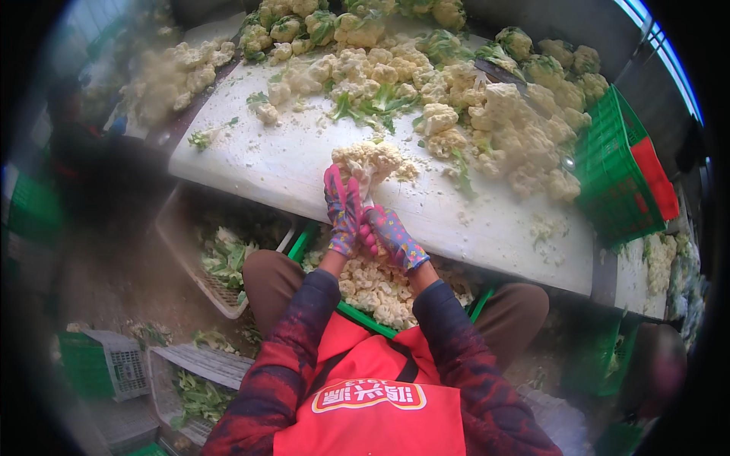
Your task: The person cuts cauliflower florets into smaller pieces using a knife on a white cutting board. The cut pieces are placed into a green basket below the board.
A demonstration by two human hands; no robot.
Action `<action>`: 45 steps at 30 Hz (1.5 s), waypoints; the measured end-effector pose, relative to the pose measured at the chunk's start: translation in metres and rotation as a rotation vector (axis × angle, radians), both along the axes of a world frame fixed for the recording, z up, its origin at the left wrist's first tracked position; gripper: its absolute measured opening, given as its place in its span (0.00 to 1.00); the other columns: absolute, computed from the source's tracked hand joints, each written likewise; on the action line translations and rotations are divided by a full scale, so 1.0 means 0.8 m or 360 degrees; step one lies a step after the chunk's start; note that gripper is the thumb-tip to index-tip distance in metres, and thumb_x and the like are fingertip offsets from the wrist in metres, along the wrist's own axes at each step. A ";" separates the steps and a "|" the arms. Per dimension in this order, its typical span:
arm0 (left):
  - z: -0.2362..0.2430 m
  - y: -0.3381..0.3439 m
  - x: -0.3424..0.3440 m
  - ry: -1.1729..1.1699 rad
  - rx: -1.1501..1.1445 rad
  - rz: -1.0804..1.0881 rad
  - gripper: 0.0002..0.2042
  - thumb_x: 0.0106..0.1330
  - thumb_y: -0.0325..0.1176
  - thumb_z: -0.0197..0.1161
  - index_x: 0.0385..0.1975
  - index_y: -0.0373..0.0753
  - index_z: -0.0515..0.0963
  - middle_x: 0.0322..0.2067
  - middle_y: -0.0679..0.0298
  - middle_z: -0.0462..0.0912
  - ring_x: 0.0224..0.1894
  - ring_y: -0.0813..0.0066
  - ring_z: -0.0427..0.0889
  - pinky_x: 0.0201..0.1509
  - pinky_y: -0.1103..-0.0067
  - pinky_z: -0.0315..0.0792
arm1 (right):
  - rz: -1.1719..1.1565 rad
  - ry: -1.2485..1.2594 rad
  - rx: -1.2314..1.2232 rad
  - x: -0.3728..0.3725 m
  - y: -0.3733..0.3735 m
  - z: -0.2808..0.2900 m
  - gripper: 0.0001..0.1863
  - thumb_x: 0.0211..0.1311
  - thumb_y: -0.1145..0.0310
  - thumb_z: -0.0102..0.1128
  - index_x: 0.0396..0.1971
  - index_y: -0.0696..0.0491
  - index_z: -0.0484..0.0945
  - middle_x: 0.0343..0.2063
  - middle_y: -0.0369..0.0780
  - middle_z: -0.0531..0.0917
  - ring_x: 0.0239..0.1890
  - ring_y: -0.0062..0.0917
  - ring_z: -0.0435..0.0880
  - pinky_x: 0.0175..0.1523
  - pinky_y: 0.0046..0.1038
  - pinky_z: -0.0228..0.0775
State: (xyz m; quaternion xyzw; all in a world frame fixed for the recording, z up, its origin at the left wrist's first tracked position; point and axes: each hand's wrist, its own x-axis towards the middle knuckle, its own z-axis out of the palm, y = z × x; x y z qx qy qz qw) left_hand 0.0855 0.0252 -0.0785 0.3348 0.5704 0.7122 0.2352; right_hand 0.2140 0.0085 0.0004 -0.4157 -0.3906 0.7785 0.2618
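Observation:
A cauliflower piece (367, 162), cream-coloured with a pale stem, is held just above the near edge of the white table (266, 163). My left hand (344, 209), in a pink and grey patterned glove, grips it from the left side. Close beside it, my right hand (391, 235), in a matching glove, is closed below the stem. A narrow whitish thing shows between the right fingers and the stem; I cannot tell whether it is a blade or part of the stem. Beneath both hands, a green crate (480, 302) full of cut florets (380, 292) stands between my knees.
Cauliflower heads (357, 30) and pieces heap across the table's far side and right. A green crate (608, 163) with a red part stands at right. White crates (201, 262) with leaves are at lower left. Another person (91, 144) sits at far left.

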 end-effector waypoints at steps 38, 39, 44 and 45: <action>0.056 0.019 -0.020 0.2091 -0.0617 0.0095 0.32 0.63 0.50 0.65 0.62 0.37 0.73 0.59 0.56 0.76 0.61 0.54 0.74 0.64 0.62 0.71 | -0.0074 -0.1520 0.1720 0.030 0.035 -0.026 0.14 0.76 0.56 0.51 0.41 0.53 0.73 0.26 0.51 0.84 0.33 0.53 0.84 0.37 0.53 0.74; 0.051 0.022 -0.020 0.2125 -0.0668 0.0120 0.32 0.63 0.50 0.65 0.62 0.37 0.73 0.59 0.56 0.76 0.61 0.54 0.74 0.64 0.62 0.71 | -0.0077 -0.1560 0.1711 0.018 0.042 -0.039 0.14 0.76 0.56 0.51 0.41 0.53 0.74 0.27 0.52 0.84 0.33 0.53 0.84 0.38 0.53 0.74; 0.032 0.035 -0.032 0.2050 -0.0463 0.0139 0.28 0.63 0.46 0.64 0.61 0.37 0.74 0.57 0.55 0.78 0.60 0.53 0.76 0.64 0.60 0.72 | -0.0261 -0.1247 0.1754 -0.009 0.054 -0.075 0.17 0.76 0.55 0.53 0.40 0.55 0.77 0.27 0.52 0.84 0.30 0.52 0.83 0.36 0.50 0.74; 0.030 0.035 -0.037 0.2024 -0.0429 0.0124 0.28 0.63 0.45 0.63 0.60 0.37 0.75 0.56 0.54 0.79 0.59 0.53 0.76 0.64 0.60 0.72 | -0.0353 -0.1146 0.1837 -0.005 0.056 -0.073 0.18 0.76 0.54 0.53 0.38 0.56 0.78 0.26 0.51 0.84 0.27 0.49 0.83 0.32 0.47 0.73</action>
